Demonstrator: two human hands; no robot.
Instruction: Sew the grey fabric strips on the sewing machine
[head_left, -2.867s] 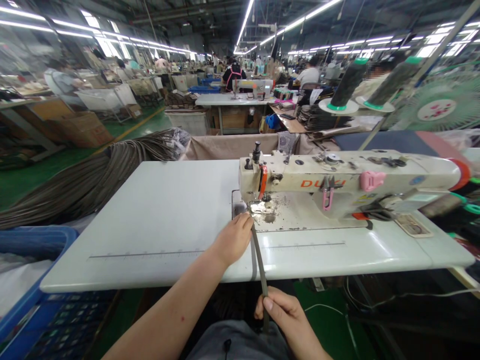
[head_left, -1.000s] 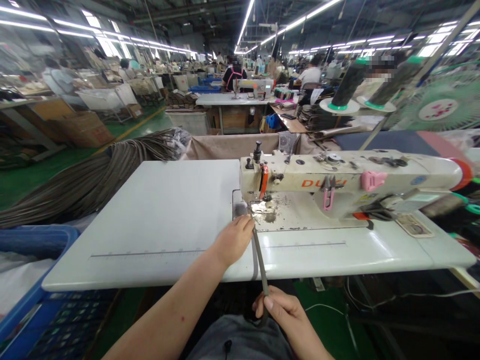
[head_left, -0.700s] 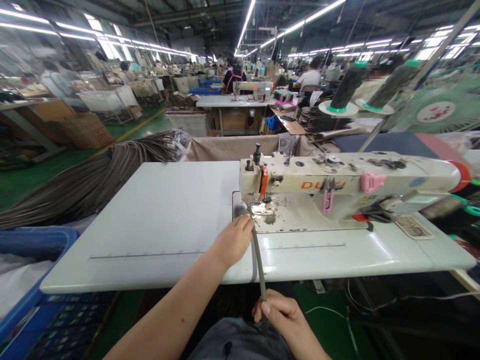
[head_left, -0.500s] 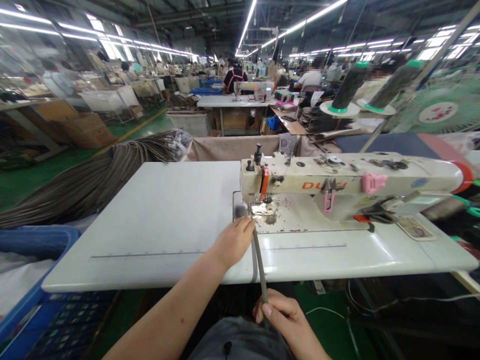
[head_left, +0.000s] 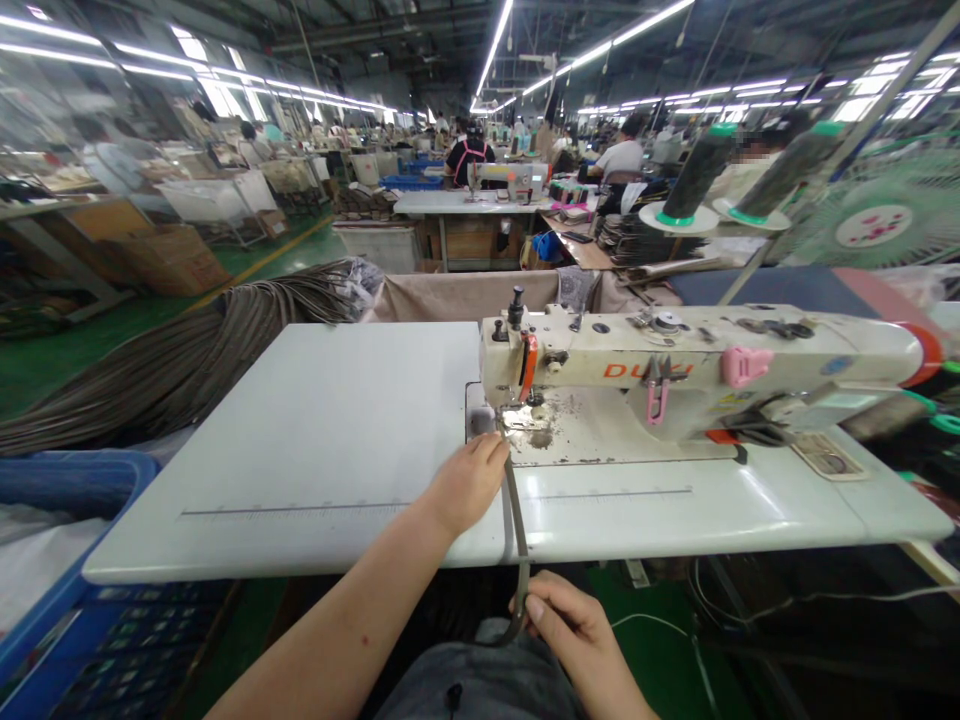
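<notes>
A narrow grey-brown fabric strip point(head_left: 516, 510) runs from the needle area of the sewing machine point(head_left: 697, 350) over the table's front edge and down toward my lap. My left hand point(head_left: 472, 480) lies on the table just in front of the presser foot, its fingers closed on the strip's upper part. Below the table edge, my right hand point(head_left: 562, 620) pinches the strip between thumb and fingers, and the lower end curves away to the left over my dark clothing. The left fingers partly hide the strip near the needle.
The white sewing table point(head_left: 337, 420) carries a printed ruler line. A bundle of long dark strips point(head_left: 150, 350) lies to the left, above a blue crate point(head_left: 75, 600). Thread cones point(head_left: 697, 175) and a fan point(head_left: 877, 220) stand at the right; pink-handled snips point(head_left: 658, 395) hang on the machine.
My right hand has shifted slightly up, and the strip beside it now bends and curls left instead of running straight. My left hand stays in place by the needle.
</notes>
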